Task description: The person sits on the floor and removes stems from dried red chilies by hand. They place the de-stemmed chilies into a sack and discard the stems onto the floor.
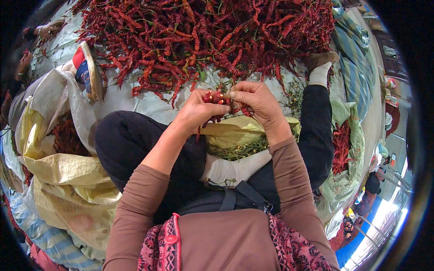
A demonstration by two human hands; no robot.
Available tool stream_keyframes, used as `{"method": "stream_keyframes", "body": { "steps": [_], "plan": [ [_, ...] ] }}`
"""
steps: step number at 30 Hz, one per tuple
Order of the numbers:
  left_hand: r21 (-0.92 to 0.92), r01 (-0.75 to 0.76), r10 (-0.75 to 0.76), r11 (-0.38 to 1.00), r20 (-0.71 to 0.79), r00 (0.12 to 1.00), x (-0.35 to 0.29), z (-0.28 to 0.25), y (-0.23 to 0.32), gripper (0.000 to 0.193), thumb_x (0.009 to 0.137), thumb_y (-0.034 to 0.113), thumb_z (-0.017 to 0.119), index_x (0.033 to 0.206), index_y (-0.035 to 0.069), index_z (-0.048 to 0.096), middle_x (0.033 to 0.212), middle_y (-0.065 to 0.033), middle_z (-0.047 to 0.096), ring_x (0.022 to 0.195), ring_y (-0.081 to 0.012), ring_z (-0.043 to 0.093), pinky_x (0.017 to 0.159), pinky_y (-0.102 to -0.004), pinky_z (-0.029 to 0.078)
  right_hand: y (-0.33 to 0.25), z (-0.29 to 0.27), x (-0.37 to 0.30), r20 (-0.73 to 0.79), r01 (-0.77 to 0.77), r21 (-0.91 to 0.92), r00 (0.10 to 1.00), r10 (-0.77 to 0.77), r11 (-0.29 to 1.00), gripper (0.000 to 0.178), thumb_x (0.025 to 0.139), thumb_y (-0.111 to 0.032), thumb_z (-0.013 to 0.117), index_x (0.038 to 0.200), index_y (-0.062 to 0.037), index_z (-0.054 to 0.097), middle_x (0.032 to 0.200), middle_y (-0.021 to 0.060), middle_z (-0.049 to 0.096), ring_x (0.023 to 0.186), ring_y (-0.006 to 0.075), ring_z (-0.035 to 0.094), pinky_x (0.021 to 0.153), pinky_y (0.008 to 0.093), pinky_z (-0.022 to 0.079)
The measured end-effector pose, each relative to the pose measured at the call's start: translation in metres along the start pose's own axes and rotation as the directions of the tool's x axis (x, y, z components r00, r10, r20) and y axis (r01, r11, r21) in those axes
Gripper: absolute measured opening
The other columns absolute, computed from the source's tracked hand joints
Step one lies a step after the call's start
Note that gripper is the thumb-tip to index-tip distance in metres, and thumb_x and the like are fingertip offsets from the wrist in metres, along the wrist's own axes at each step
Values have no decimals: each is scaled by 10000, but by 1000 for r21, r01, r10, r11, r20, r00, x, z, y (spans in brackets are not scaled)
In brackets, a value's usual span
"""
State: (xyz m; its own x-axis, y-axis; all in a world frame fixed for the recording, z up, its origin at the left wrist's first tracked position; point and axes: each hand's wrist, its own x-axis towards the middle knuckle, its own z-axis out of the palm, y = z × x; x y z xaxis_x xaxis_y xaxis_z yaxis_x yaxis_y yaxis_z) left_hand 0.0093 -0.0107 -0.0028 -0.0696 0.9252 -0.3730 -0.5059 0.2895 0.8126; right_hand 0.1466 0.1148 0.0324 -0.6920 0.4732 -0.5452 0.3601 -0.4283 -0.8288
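Note:
My left hand (195,109) is closed round a small bunch of dried red chilies (214,98), several pale stem ends showing on top. My right hand (258,100) meets it from the other side, thumb and forefinger pinched at the chili stems (229,84). Just beyond both hands spreads a large heap of dried red chilies (203,40). Below my hands, between my legs, a yellow sack (233,128) lies open with green stems (239,150) in it.
An open yellow sack (72,167) with dark red chilies stands at my left. At my right a pale green sack (355,149) holds red chilies. Loose stems (294,97) litter the white sheet (122,92). Another person's hand (49,29) and shoe (88,74) show at far left.

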Motion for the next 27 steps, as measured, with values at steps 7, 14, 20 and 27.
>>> {"method": "stream_keyframes", "body": {
  "steps": [7, 14, 20, 27],
  "plan": [
    [165, 0, -14, 986, 82, 997, 5, -1, -10, 139, 745, 44, 690, 874, 0, 664, 764, 20, 629, 675, -51, 540, 621, -224, 439, 0, -6, -10, -20, 89, -350, 995, -102, 932, 121, 765, -102, 685, 728, -25, 600, 613, -17, 551, 557, 53, 499, 483, 223, 371],
    [249, 55, -63, 967, 23, 998, 7, 4, -21, 132, 729, 33, 693, 854, 11, 654, 734, 24, 615, 655, -61, 535, 600, -234, 434, 21, -18, -6, -147, -8, -967, 831, -536, 254, 160, 794, -169, 590, 788, -9, 579, 667, 167, 616, 607, 328, 605, 570, 416, 472],
    [-108, 62, -83, 992, -205, 975, 3, 0, -1, 115, 715, 73, 699, 819, 41, 661, 668, 27, 580, 533, -54, 476, 489, -210, 365, 6, -29, -10, -80, -55, 37, 995, 58, 998, 146, 873, -139, 587, 893, 1, 625, 703, 25, 582, 516, 60, 488, 445, 220, 407],
    [28, 74, -69, 997, -160, 985, -1, 2, 6, 115, 743, 120, 705, 810, 35, 668, 641, 32, 572, 501, -52, 468, 454, -219, 349, 17, -7, -8, -72, 41, -166, 996, -54, 985, 147, 857, -153, 606, 869, -9, 633, 677, -19, 556, 501, 37, 466, 436, 210, 377]
  ]
}}
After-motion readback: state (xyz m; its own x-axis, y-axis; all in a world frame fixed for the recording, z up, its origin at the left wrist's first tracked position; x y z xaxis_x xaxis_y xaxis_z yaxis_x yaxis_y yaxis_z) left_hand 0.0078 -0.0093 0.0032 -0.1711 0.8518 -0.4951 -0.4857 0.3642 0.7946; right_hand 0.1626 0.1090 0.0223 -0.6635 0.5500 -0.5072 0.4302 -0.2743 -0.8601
